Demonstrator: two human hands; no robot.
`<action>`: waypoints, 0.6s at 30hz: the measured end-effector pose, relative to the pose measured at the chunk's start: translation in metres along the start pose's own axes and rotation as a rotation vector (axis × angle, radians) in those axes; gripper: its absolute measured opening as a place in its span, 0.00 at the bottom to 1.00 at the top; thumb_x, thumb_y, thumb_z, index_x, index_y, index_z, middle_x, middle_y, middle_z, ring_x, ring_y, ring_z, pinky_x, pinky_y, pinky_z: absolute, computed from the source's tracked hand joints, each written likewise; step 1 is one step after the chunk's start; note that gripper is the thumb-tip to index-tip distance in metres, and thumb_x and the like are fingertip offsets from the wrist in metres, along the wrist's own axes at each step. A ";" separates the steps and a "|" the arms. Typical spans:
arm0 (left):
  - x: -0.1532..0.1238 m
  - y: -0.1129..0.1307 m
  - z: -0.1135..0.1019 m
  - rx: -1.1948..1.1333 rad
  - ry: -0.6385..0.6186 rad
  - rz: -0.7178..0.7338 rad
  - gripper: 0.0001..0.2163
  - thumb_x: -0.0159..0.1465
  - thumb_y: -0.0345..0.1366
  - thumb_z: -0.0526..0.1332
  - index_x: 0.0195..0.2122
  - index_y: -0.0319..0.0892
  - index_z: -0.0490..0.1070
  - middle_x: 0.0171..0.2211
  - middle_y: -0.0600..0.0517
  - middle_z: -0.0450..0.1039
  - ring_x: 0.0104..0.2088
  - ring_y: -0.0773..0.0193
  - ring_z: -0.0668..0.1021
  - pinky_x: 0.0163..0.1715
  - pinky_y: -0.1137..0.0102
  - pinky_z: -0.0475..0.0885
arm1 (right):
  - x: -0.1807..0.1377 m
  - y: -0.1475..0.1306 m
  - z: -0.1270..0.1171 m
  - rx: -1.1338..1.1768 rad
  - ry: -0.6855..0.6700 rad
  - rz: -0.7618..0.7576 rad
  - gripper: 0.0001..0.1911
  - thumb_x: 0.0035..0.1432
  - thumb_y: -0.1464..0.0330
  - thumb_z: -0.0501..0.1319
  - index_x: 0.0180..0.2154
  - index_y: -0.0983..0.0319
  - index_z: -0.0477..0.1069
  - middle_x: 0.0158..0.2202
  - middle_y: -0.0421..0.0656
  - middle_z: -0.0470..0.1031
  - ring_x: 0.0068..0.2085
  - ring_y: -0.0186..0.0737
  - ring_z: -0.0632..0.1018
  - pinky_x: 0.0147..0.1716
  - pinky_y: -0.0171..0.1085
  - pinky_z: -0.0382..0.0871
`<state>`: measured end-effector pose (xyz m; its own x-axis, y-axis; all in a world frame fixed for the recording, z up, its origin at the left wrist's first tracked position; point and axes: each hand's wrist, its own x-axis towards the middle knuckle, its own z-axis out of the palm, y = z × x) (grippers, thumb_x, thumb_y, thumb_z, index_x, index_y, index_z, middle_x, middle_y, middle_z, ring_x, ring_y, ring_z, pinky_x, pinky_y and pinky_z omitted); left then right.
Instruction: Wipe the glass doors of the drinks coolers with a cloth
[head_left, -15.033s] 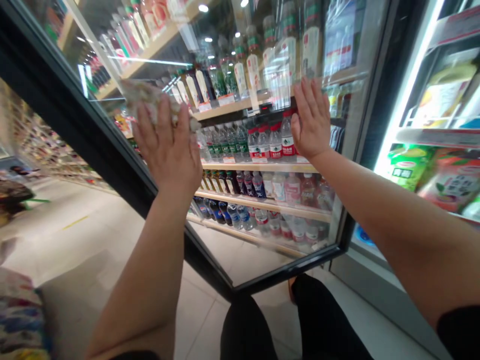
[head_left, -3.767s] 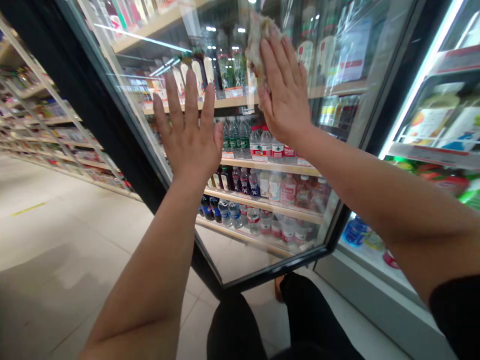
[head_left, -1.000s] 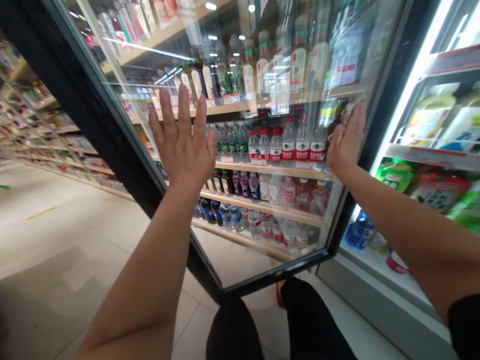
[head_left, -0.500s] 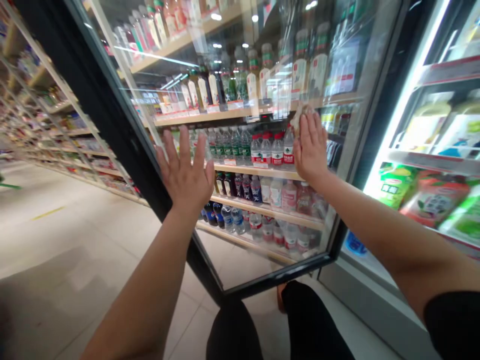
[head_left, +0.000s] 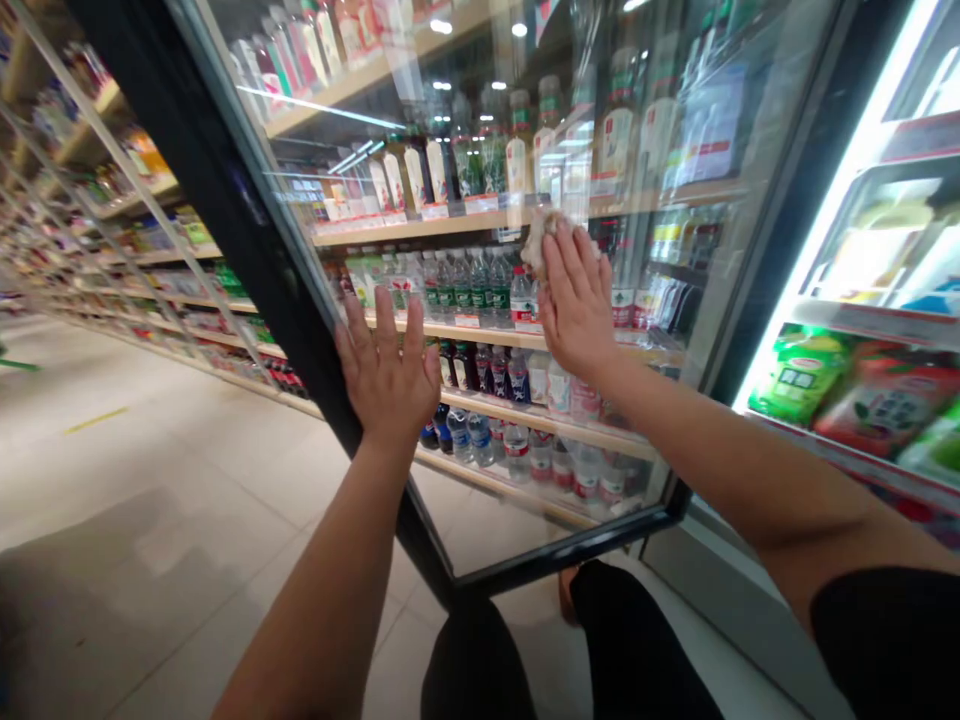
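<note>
Glass door (head_left: 480, 375) stands swung out before us, its lower corner just above our black-trousered knees (head_left: 480, 665). Our left hand (head_left: 390, 380) is spread, fingers straight and parted, palm toward the pane just beside the dark frame (head_left: 277, 250); it has hold of nothing and seems to rest on the glass. Our right hand (head_left: 577, 315) lies nearly flat, fingers close together, and has hold of a crumpled, pale cloth (head_left: 545, 242), pinned beneath them against the pane around its middle height.

We judge the wiping to be under way, not finished, as the cloth is on the glass. How much is done we cannot tell: the pane looks clear low down, while higher up reflections of ceiling lights and pale streaks overlap, and we cannot say whether any streak is dirt, damp or mere glare. Whatever is left would likely lie up there or along the edges.

To our right is a lit cooler (head_left: 877, 315) with packets and bottles. Beyond the pane stand rows of bottled drinks (head_left: 480, 285) on wooden shelves, and farther off, on our left, blurred store shelving (head_left: 150, 255).
</note>
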<state>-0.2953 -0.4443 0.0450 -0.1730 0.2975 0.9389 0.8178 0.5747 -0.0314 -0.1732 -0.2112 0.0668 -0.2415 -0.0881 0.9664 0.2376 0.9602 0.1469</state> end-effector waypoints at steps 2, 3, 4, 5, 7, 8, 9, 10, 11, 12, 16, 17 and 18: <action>-0.001 -0.001 0.001 0.006 0.002 0.014 0.28 0.74 0.46 0.51 0.74 0.50 0.51 0.75 0.49 0.43 0.75 0.51 0.37 0.74 0.45 0.37 | -0.021 -0.016 0.005 0.019 -0.046 -0.122 0.31 0.73 0.66 0.46 0.74 0.61 0.48 0.73 0.46 0.56 0.76 0.44 0.49 0.75 0.52 0.42; -0.001 -0.002 0.001 0.001 0.004 0.018 0.28 0.74 0.46 0.52 0.74 0.51 0.51 0.75 0.50 0.42 0.75 0.51 0.37 0.74 0.46 0.37 | -0.031 -0.022 0.007 0.038 -0.080 -0.202 0.31 0.73 0.66 0.47 0.74 0.60 0.47 0.73 0.44 0.57 0.76 0.42 0.49 0.75 0.51 0.40; -0.002 -0.002 0.001 -0.005 0.008 0.019 0.28 0.74 0.46 0.52 0.74 0.51 0.51 0.75 0.50 0.42 0.75 0.51 0.37 0.74 0.46 0.37 | -0.037 -0.027 0.007 0.057 -0.112 -0.268 0.32 0.73 0.66 0.48 0.74 0.58 0.47 0.73 0.42 0.57 0.76 0.41 0.49 0.75 0.50 0.39; -0.002 -0.002 0.001 -0.010 0.011 0.020 0.28 0.74 0.46 0.52 0.74 0.51 0.51 0.75 0.50 0.42 0.75 0.51 0.38 0.74 0.45 0.37 | -0.038 -0.030 0.007 0.075 -0.138 -0.306 0.32 0.73 0.66 0.48 0.74 0.57 0.46 0.73 0.42 0.57 0.76 0.40 0.49 0.75 0.49 0.39; -0.002 -0.002 0.001 -0.002 0.013 0.027 0.28 0.74 0.45 0.52 0.74 0.50 0.51 0.75 0.48 0.42 0.75 0.49 0.37 0.73 0.43 0.38 | -0.022 -0.032 0.005 0.094 -0.155 -0.274 0.32 0.74 0.66 0.47 0.74 0.57 0.44 0.74 0.42 0.55 0.75 0.40 0.50 0.75 0.50 0.39; -0.002 -0.002 0.001 0.007 0.011 0.034 0.28 0.74 0.45 0.52 0.74 0.49 0.51 0.75 0.47 0.42 0.75 0.49 0.37 0.73 0.43 0.38 | -0.008 -0.032 0.003 0.096 -0.136 -0.222 0.31 0.74 0.66 0.45 0.75 0.57 0.43 0.74 0.42 0.54 0.75 0.41 0.50 0.75 0.51 0.40; -0.002 -0.002 0.001 0.016 0.010 0.039 0.29 0.74 0.44 0.52 0.74 0.49 0.50 0.75 0.47 0.41 0.75 0.50 0.36 0.73 0.43 0.38 | 0.006 -0.031 0.003 0.092 -0.107 -0.162 0.31 0.74 0.66 0.44 0.75 0.58 0.42 0.75 0.43 0.53 0.76 0.41 0.50 0.75 0.52 0.41; -0.002 -0.002 0.001 0.025 0.010 0.045 0.29 0.74 0.44 0.53 0.74 0.49 0.49 0.75 0.47 0.41 0.75 0.50 0.36 0.73 0.43 0.38 | 0.018 -0.030 0.003 0.086 -0.069 -0.108 0.32 0.74 0.66 0.43 0.75 0.59 0.41 0.75 0.43 0.52 0.76 0.42 0.49 0.74 0.53 0.41; -0.002 -0.002 0.000 0.032 0.009 0.053 0.30 0.74 0.44 0.53 0.75 0.49 0.48 0.75 0.47 0.40 0.75 0.51 0.35 0.73 0.44 0.37 | 0.026 -0.030 0.003 0.080 -0.037 -0.067 0.32 0.74 0.67 0.42 0.75 0.59 0.40 0.75 0.44 0.51 0.76 0.43 0.48 0.74 0.53 0.41; -0.002 -0.002 0.000 0.035 0.006 0.056 0.30 0.74 0.44 0.53 0.75 0.50 0.47 0.76 0.48 0.39 0.75 0.52 0.34 0.73 0.44 0.37 | 0.028 -0.032 0.005 0.075 -0.013 -0.050 0.32 0.74 0.67 0.42 0.75 0.60 0.39 0.75 0.44 0.51 0.76 0.44 0.47 0.74 0.54 0.41; -0.001 -0.001 -0.001 -0.003 -0.020 0.034 0.29 0.74 0.45 0.52 0.75 0.50 0.48 0.76 0.49 0.38 0.75 0.52 0.34 0.73 0.45 0.34 | -0.012 -0.045 0.011 0.115 -0.081 -0.256 0.35 0.73 0.69 0.47 0.75 0.57 0.35 0.74 0.41 0.54 0.76 0.38 0.47 0.76 0.50 0.36; -0.001 -0.001 -0.001 -0.026 -0.028 0.021 0.29 0.74 0.45 0.51 0.75 0.50 0.48 0.76 0.50 0.38 0.75 0.52 0.35 0.73 0.45 0.34 | -0.023 -0.048 0.011 0.136 -0.124 -0.333 0.35 0.73 0.69 0.48 0.75 0.55 0.37 0.74 0.39 0.55 0.76 0.36 0.48 0.76 0.48 0.35; -0.001 0.000 -0.002 -0.047 -0.034 0.010 0.29 0.74 0.45 0.51 0.74 0.50 0.49 0.76 0.50 0.39 0.75 0.51 0.35 0.73 0.45 0.33 | -0.029 -0.050 0.011 0.155 -0.164 -0.384 0.35 0.73 0.70 0.48 0.75 0.54 0.39 0.73 0.37 0.56 0.75 0.34 0.49 0.76 0.47 0.34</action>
<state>-0.2945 -0.4463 0.0445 -0.1831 0.3293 0.9263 0.8442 0.5355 -0.0235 -0.1884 -0.2534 0.0294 -0.4340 -0.4148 0.7997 -0.0391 0.8955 0.4433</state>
